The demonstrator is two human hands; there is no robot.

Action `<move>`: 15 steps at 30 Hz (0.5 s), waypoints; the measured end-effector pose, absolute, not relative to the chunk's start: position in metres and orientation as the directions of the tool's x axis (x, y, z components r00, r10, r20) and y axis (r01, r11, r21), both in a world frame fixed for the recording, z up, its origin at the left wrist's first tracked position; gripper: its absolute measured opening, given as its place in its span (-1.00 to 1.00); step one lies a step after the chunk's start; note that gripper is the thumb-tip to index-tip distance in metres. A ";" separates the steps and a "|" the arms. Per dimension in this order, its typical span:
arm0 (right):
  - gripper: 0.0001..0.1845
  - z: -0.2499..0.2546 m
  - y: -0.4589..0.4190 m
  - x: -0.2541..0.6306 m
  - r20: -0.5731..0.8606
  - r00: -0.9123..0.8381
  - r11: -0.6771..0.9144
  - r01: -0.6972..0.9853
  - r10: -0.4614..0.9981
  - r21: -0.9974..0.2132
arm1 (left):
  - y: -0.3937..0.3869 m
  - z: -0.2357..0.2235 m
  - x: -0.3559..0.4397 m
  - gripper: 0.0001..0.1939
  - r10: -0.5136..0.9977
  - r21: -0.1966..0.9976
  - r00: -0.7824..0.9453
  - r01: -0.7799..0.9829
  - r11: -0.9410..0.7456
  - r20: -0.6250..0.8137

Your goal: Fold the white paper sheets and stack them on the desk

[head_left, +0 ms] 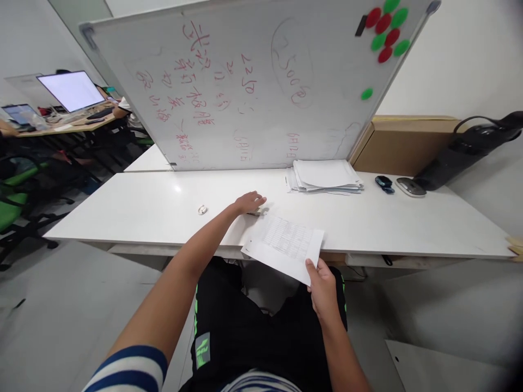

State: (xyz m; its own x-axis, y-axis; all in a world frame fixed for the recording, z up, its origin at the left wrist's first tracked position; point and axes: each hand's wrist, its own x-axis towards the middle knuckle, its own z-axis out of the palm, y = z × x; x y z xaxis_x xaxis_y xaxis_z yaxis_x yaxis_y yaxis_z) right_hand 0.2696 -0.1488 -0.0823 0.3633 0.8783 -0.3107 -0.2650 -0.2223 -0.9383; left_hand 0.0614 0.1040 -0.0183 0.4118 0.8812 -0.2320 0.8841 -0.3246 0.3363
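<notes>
My right hand (323, 286) pinches the near right corner of some white paper (286, 242) printed with a table, thumb on top. The paper slopes from the desk edge toward my lap, and a small dark mark shows near its left corner. My left hand (249, 202) reaches across the desk, palm down with fingers stretched out, just past the paper's far left corner. Beneath that palm, a low, narrow object (255, 213) partly shows at the paper's corner; the hand hides most of it, so its kind is unclear. Left of this hand lies a small white ring-shaped item (202, 209).
A paper stack (324, 175) rests on the white desk (143, 204) before a whiteboard (229, 98) with red writing and magnets. A cardboard box (404, 147), black bottle (453, 152), mouse (411, 187) and dark watch-like item (384, 184) stand right. People sit near a monitor (71, 90) far left.
</notes>
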 end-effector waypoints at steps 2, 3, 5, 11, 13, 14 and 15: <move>-0.41 -0.082 -0.152 0.274 -0.293 0.408 -0.200 -0.255 0.865 -0.946 | 0.103 -0.020 0.063 -0.31 0.883 0.326 0.414 0.885 -0.333 -0.221; -0.41 -0.082 -0.154 0.277 -0.279 0.444 -0.182 -0.249 0.851 -0.951 | 0.103 -0.022 0.064 -0.32 0.883 0.319 0.415 0.886 -0.338 -0.220; -0.44 -0.082 -0.157 0.284 -0.247 0.548 -0.136 -0.236 0.800 -0.962 | 0.101 -0.023 0.066 -0.32 0.877 0.308 0.422 0.886 -0.346 -0.228; -0.55 -0.071 -0.138 0.307 -0.036 0.771 0.028 -0.069 0.636 -0.997 | 0.075 -0.023 0.066 -0.30 0.855 0.336 0.457 0.867 -0.368 -0.244; -0.53 -0.063 -0.111 0.306 0.029 0.736 0.079 -0.033 0.676 -0.996 | 0.063 -0.023 0.062 -0.31 0.856 0.345 0.479 0.850 -0.397 -0.196; -0.52 -0.058 -0.092 0.303 0.055 0.696 0.087 -0.010 0.716 -0.996 | 0.057 -0.022 0.059 -0.32 0.862 0.350 0.479 0.846 -0.403 -0.165; -0.52 -0.052 -0.071 0.297 0.080 0.651 0.076 0.034 0.755 -0.997 | 0.051 -0.022 0.057 -0.33 0.877 0.355 0.462 0.848 -0.394 -0.132</move>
